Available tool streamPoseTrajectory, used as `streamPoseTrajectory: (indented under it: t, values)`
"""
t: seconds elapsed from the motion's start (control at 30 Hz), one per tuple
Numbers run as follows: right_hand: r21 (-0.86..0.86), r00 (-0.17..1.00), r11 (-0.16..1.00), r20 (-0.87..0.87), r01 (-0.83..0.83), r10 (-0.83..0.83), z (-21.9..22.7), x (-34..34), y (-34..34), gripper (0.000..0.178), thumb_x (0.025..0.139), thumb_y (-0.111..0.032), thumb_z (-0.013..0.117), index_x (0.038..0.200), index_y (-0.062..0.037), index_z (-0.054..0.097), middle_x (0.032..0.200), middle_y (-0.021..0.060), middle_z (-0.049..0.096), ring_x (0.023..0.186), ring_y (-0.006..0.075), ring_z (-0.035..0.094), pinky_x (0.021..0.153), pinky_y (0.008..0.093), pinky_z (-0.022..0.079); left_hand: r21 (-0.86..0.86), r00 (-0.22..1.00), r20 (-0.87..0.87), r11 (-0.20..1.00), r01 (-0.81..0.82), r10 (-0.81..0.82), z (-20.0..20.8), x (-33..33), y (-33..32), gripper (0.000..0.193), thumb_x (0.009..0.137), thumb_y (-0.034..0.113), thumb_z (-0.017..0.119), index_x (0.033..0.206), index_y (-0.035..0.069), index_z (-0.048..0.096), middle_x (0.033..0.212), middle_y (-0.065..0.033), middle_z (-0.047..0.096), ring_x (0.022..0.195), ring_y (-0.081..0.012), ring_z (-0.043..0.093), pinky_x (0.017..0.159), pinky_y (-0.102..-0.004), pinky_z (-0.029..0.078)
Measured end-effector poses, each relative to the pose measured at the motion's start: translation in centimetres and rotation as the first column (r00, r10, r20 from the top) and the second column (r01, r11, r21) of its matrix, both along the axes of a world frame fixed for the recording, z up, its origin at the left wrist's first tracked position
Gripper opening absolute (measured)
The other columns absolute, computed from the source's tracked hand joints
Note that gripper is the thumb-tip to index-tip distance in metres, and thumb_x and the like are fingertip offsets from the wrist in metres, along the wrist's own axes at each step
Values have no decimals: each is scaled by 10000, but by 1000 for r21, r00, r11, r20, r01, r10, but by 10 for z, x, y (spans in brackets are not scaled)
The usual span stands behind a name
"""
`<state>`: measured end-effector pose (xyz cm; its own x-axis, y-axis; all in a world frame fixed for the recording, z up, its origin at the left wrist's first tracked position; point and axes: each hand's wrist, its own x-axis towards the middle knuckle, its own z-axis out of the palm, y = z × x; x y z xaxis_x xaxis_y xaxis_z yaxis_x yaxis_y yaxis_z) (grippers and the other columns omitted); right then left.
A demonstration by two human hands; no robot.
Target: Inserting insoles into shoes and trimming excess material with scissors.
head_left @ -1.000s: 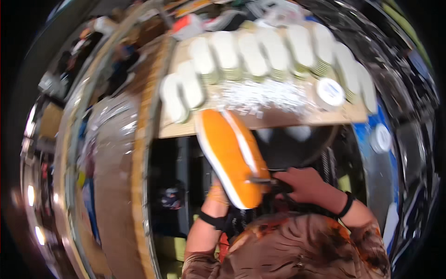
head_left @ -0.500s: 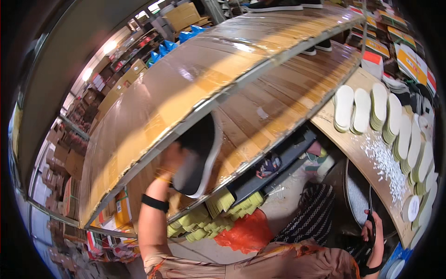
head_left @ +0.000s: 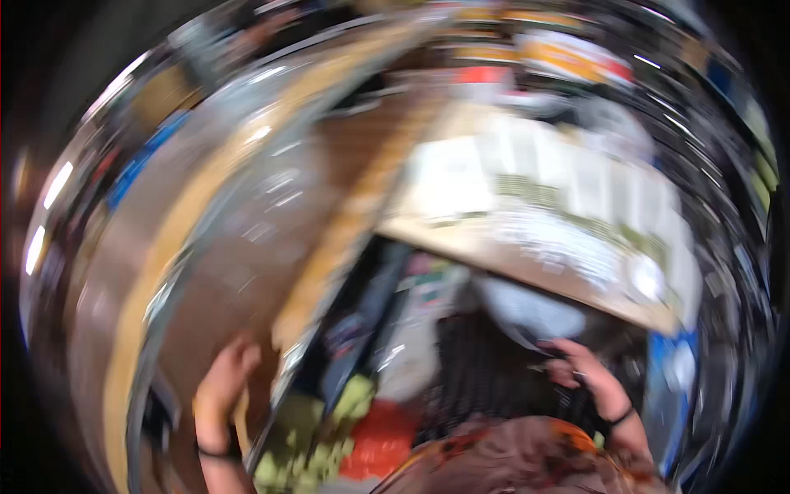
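Note:
Motion blurs the whole view. My left hand [head_left: 230, 379] is over the lower plastic-wrapped cardboard shelf [head_left: 222, 305]. Its fingers are smeared, and nothing can be made out in them. Left of that wrist a dark shape [head_left: 160, 416], probably the dark shoe, shows on the shelf, partly hidden by the upper edge. My right hand [head_left: 588, 375] is over my lap, below the wooden board, with its fingers curled round black-handled scissors [head_left: 543, 349], which are blurred here.
White insoles [head_left: 535, 156] stand in stacks on the wooden board [head_left: 485, 251], beside a heap of small white pieces [head_left: 551, 243] and a round white lid [head_left: 646, 276]. Under the shelf are a red plastic bag [head_left: 383, 436] and yellow-green stacked pieces [head_left: 300, 449].
The view has swung right, toward the board with insoles. My left hand has come away from the dark shoe it was touching. My right hand stays near my lap.

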<state>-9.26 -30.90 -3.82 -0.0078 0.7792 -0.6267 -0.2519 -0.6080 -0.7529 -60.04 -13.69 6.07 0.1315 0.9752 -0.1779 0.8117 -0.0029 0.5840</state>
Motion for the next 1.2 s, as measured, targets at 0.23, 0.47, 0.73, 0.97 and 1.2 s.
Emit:
streamPoseTrajectory:
  t: [0.23, 0.47, 0.73, 0.97, 1.2]
  values:
    - [203, 866, 979, 487, 18, -117, -3, 69, -93, 634, 724, -140, 665, 1289, -107, 378, 1250, 138, 447, 1124, 250, 449, 959, 357, 344, 75, 459, -48, 455, 888, -887, -76, 300, -25, 296, 856, 183, 528, 1057, -33, 552, 965, -231, 580, 896, -360, 554, 780, -400, 447]
    - [362, -146, 476, 890, 802, -432, -2, 165, -374, 561, 667, -24, 548, 1207, -106, 418, 917, 158, 590, 823, 312, 592, 728, 412, 466, 176, 153, -66, 139, 975, -986, -150, 460, -109, 316, 892, 228, 473, 1034, -41, 561, 968, -238, 585, 901, -388, 551, 796, -409, 441]
    - [326, -307, -24, 910, 945, 278, 14, 173, -611, 683, 680, 14, 478, 1315, -163, 301, 980, 222, 589, 867, 395, 572, 747, 464, 438, -74, 167, -129, 178, 981, -977, -182, 470, -113, 314, 875, 299, 491, 975, 30, 617, 858, -205, 625, 761, -366, 605, 662, -405, 484]
    - [365, -383, 360, 923, 859, -21, -2, 213, -572, 784, 638, 93, 436, 1350, -192, 274, 1218, 227, 471, 1079, 393, 489, 869, 406, 402, -95, 253, -90, 261, 961, -963, -202, 462, -84, 267, 791, 226, 580, 956, 16, 605, 829, -177, 623, 734, -328, 616, 650, -385, 493]
    - [126, -126, 424, 992, 897, -27, -9, 220, -543, 793, 628, -17, 612, 1343, -148, 296, 1088, 207, 568, 1007, 363, 548, 849, 379, 424, -45, 293, -108, 299, 953, -950, -186, 478, -96, 339, 801, 349, 573, 942, 46, 624, 883, -154, 627, 798, -326, 604, 688, -391, 492]
